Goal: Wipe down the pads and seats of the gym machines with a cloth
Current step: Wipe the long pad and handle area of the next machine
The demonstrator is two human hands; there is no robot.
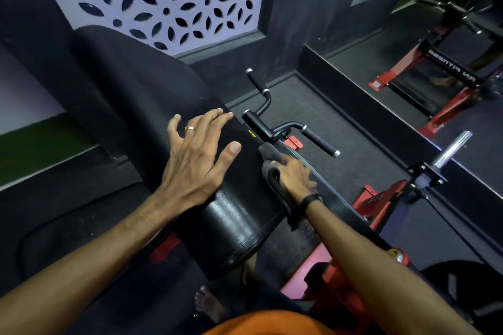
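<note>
A: Quick, left to right. Left hand [200,153]?

B: Flat on top of the black pad [152,106], fingers spread and straight, holding nothing. Ring on one finger. Looks like it's bracing, that's my read.

A: And the pad itself?

B: Long bolster. Its long axis runs from the far upper left down toward the person, ending in a shiny round end cap just below the left wrist. The right flank of the pad falls away toward the other hand.

A: Right hand [292,175]?

B: Fingers curled round a bunched dark cloth [272,162], so a closed hold on the cloth. Dark band on the wrist. The cloth is pressed at the pad's right edge, right beside the left thumb.

A: What sits past the grip?

B: Just beyond the cloth, the black handlebar [275,128] with rubber grips. Off to the right of the grip, a chrome peg [451,148] on a red frame [381,198], well apart.

A: So which way does unwiped pad lie from the cloth?

B: Judging only: up and left of the grip, along the pad's length. The right hand is the nearer one to that flank; a stroke would follow the long axis. The left hand sits in the way on top, so it may have to shift. Can't tell which parts are already wiped.
</note>
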